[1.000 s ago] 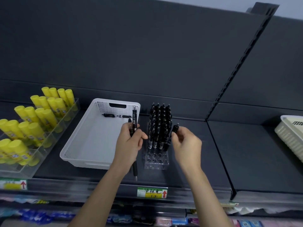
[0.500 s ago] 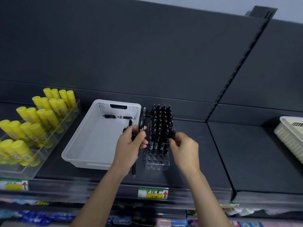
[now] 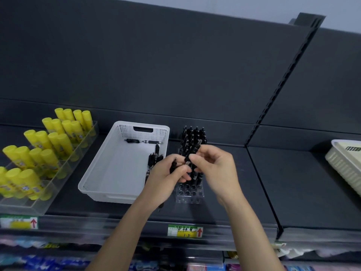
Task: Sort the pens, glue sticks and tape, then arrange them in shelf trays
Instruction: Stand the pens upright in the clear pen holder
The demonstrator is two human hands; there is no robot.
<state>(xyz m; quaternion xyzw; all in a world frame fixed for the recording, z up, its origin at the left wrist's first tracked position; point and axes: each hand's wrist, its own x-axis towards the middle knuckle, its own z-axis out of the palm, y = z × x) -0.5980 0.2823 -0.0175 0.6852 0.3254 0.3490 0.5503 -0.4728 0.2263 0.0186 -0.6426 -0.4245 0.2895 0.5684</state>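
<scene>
My left hand [image 3: 166,179] grips a bunch of black pens [image 3: 153,162] beside the right wall of a white basket [image 3: 101,165]. My right hand [image 3: 216,169] pinches one black pen [image 3: 192,152], tilted, just in front of the clear pen holder [image 3: 189,193]. Several black pens [image 3: 192,135] stand upright in the holder's back rows; its front holes show empty. One more black pen [image 3: 143,141] lies at the basket's far end. Yellow glue sticks [image 3: 45,147] stand in a clear tray [image 3: 25,206] at the left. No tape is in view.
A cream basket [image 3: 345,167] sits at the right edge on the neighbouring shelf bay. A dark divider [image 3: 261,182] separates the two bays. A green and yellow price label [image 3: 184,230] is on the shelf's front rail. Packaged goods show on the shelf below.
My right hand has drawn back from the holder's pens and now pinches a single pen from the bunch in my left hand. My left hand has shifted slightly right, toward it.
</scene>
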